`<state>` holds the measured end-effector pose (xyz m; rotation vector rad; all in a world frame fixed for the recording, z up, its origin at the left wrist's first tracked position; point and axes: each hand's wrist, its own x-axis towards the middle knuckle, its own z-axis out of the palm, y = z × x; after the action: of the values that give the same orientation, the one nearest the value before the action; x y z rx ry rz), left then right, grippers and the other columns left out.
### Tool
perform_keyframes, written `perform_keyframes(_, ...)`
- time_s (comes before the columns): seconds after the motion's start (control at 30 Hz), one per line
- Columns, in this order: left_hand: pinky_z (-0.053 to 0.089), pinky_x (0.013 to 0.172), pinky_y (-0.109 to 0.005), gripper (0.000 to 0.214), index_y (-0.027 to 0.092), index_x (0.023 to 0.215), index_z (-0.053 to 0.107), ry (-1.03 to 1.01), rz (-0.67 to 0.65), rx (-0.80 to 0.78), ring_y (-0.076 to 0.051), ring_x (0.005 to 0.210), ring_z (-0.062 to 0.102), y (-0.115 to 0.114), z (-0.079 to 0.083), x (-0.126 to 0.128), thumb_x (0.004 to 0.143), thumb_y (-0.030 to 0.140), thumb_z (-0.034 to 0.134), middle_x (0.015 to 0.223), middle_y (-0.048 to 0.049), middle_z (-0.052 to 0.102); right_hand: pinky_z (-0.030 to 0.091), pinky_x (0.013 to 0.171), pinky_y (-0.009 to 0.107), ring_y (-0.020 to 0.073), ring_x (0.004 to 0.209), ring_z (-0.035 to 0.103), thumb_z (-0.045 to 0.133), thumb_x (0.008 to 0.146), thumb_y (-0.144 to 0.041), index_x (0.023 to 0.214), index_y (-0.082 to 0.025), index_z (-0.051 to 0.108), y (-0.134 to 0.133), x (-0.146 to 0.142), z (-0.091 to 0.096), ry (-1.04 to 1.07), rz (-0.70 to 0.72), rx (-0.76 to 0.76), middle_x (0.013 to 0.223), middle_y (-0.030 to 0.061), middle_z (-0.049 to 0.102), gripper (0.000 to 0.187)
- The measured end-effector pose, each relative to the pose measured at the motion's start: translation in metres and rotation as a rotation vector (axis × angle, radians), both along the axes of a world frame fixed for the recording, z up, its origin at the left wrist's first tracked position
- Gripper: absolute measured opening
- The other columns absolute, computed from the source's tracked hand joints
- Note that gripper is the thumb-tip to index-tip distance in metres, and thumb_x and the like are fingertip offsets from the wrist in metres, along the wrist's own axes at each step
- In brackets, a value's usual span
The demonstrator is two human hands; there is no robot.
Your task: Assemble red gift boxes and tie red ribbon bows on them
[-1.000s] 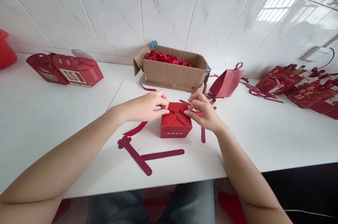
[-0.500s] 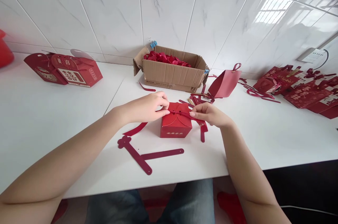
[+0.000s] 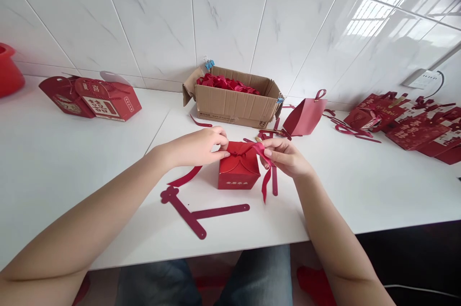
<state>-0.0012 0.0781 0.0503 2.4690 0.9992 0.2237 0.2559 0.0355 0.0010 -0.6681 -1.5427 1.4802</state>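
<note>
A small red gift box (image 3: 238,178) with gold lettering stands upright on the white table in front of me. A red ribbon (image 3: 265,186) runs across its folded lid and crosses in the middle. My left hand (image 3: 207,146) is at the lid's left edge, thumb and fingers pinched on the ribbon's left side; its tail (image 3: 185,177) trails onto the table. On the right, my right hand (image 3: 284,156) pinches the other side of the ribbon, raised in a bend, with the end hanging down beside the box. Dark red strips (image 3: 219,211), one flower-ended, lie nearer me.
Behind the gift box is a cardboard box (image 3: 234,104) of red ribbons with blue clips. A plain red bag (image 3: 305,116) and loose strips lie right of it. Finished red boxes stand at far left (image 3: 110,99) and far right (image 3: 414,128). A red container (image 3: 9,70) is at the left edge.
My right hand has lifted and bent its side of the ribbon, which lay stretched lower to the right. The ribbon's end now hangs beside the box. My left hand has hardly moved.
</note>
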Motion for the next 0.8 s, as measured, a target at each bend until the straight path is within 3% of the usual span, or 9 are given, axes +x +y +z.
perform_keyframes(0.2,0.039,0.061,-0.03,0.033,0.022,0.086,0.065,0.126,0.027,0.031,-0.019,0.073,0.058,-0.004,0.02,0.01,0.081,0.053,0.056,0.105,-0.0053,0.061,0.046,0.056,0.025,0.0104,0.059,0.055,0.069,0.082,-0.033,0.111,-0.02,0.068,-0.001,-0.003,0.001,0.007,0.019,-0.006,0.07,0.0,0.063,0.032)
perform_keyframes(0.33,0.045,0.069,-0.03,0.041,0.023,0.097,0.063,-0.177,0.084,0.021,-0.022,0.093,0.06,-0.012,0.026,0.026,0.076,0.058,0.064,0.107,-0.0039,0.065,0.043,0.056,0.024,0.0089,0.058,0.053,0.067,0.084,-0.029,0.115,-0.025,0.067,0.0,-0.006,-0.002,-0.011,-0.015,-0.003,0.069,-0.0019,0.063,0.031)
perform_keyframes(0.47,0.049,0.065,-0.028,0.03,0.019,0.086,0.062,-0.429,0.099,-0.101,-0.017,0.078,0.064,-0.018,0.02,0.041,0.075,0.046,0.069,0.088,-0.0028,0.07,0.046,0.06,0.025,0.0097,0.063,0.057,0.067,0.084,-0.032,0.113,-0.027,0.066,-0.003,-0.012,-0.002,-0.045,-0.096,0.026,0.072,-0.0022,0.063,0.03)
perform_keyframes(0.67,0.052,0.062,-0.027,0.014,0.017,0.078,0.066,-0.461,0.177,-0.064,-0.015,0.07,0.066,-0.017,0.017,0.042,0.076,0.031,0.07,0.075,-0.002,0.071,0.038,0.047,0.022,0.0076,0.046,0.045,0.067,0.083,-0.041,0.108,-0.023,0.057,-0.012,-0.025,0.002,-0.163,-0.239,0.04,0.056,-0.0075,0.054,0.032)
perform_keyframes(0.8,0.051,0.062,-0.026,0.016,0.017,0.073,0.068,-0.499,0.175,0.006,-0.015,0.069,0.066,-0.019,0.019,0.042,0.077,0.032,0.069,0.073,-0.0015,0.071,0.035,0.047,0.022,0.0074,0.046,0.044,0.069,0.08,-0.046,0.101,-0.019,0.063,-0.012,-0.029,-0.001,-0.265,-0.396,0.069,0.054,-0.0063,0.052,0.035)
